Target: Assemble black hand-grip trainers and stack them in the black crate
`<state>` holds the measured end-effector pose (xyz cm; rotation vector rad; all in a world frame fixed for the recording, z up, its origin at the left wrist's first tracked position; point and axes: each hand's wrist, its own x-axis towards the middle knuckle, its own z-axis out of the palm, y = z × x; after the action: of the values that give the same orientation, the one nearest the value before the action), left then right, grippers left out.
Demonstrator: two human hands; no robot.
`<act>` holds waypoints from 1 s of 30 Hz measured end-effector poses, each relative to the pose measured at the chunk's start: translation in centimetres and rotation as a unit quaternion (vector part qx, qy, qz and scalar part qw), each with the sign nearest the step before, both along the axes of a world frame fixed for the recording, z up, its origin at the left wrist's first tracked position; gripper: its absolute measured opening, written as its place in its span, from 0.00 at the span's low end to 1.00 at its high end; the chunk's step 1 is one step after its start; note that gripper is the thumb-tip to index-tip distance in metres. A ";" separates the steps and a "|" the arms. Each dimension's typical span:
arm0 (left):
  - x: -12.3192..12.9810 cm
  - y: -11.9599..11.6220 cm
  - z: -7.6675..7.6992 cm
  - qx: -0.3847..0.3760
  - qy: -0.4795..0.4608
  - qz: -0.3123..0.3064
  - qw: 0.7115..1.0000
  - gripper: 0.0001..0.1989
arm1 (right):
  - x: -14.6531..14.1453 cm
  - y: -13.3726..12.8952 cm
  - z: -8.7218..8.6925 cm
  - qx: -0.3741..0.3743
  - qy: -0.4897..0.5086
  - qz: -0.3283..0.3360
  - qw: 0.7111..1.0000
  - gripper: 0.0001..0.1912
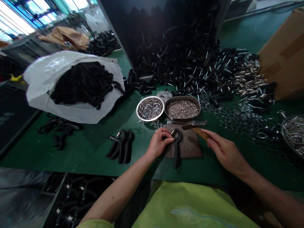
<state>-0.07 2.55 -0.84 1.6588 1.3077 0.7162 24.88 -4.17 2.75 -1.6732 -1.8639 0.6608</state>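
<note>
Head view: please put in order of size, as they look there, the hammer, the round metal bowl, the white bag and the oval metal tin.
1. White bag
2. Oval metal tin, a little wider than the bowl
3. Round metal bowl
4. Hammer, visible part only; the right hand covers some handle

Lime shirt (pixel 185 199), pale print (pixel 192 211), short sleeve (pixel 96 223)

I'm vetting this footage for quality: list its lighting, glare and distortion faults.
Head view: windows at upper left glare white; head view: black parts in the white bag lose detail; head view: the cardboard box looks stretched, slanted; head view: the hammer looks slightly soft.
</note>
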 end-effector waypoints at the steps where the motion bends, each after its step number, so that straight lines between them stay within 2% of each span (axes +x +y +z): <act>1: 0.0 0.0 0.0 0.001 0.004 -0.007 1.000 0.04 | 0.0 0.0 -0.1 0.001 0.000 0.001 1.000 0.20; 5: 0.1 0.3 0.1 0.007 0.029 -0.042 0.999 0.04 | 0.1 -0.1 0.0 0.002 -0.002 0.002 1.000 0.20; 8: 0.3 0.7 0.3 0.001 0.034 -0.037 0.999 0.05 | 0.1 -0.2 0.1 0.001 -0.001 0.002 1.000 0.20; 11: 0.4 1.1 0.3 -0.038 0.041 -0.037 0.998 0.06 | 0.1 -0.2 0.1 0.001 0.002 0.008 1.000 0.20; 16: 0.4 1.2 0.0 -0.077 0.053 -0.023 0.995 0.05 | -0.2 -0.2 -0.6 -0.001 0.005 0.025 1.000 0.19; 18: 0.4 0.9 -0.1 -0.050 0.066 -0.021 0.996 0.06 | -0.5 -0.2 -0.6 0.003 0.006 0.032 0.999 0.19; 20: 0.3 0.2 -0.1 0.002 0.093 -0.017 0.996 0.08 | -0.9 -0.2 0.1 0.016 0.008 0.042 0.999 0.19; 22: 0.2 -1.0 0.0 0.061 0.128 0.009 0.990 0.15 | -1.4 -0.5 1.5 0.045 0.014 0.053 0.997 0.18; 24: -0.1 -2.4 0.0 0.109 0.162 0.059 0.979 0.26 | -1.9 -1.1 2.9 0.090 0.022 0.059 0.994 0.18; 26: -0.3 -4.0 0.0 0.145 0.183 0.099 0.967 0.31 | -2.4 -1.8 3.6 0.151 0.023 0.063 0.986 0.21; 28: -0.5 -5.3 -0.2 0.150 0.194 0.099 0.964 0.24 | -2.8 -2.0 3.3 0.194 -0.013 0.088 0.977 0.23; 30: -0.6 -6.0 -0.6 0.137 0.201 0.076 0.967 0.12 | -3.1 -1.7 2.5 0.169 -0.091 0.126 0.973 0.26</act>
<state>-0.65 -3.48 -1.41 2.0183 1.6965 0.6972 21.74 -5.83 5.24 -1.3264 -2.1985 0.2675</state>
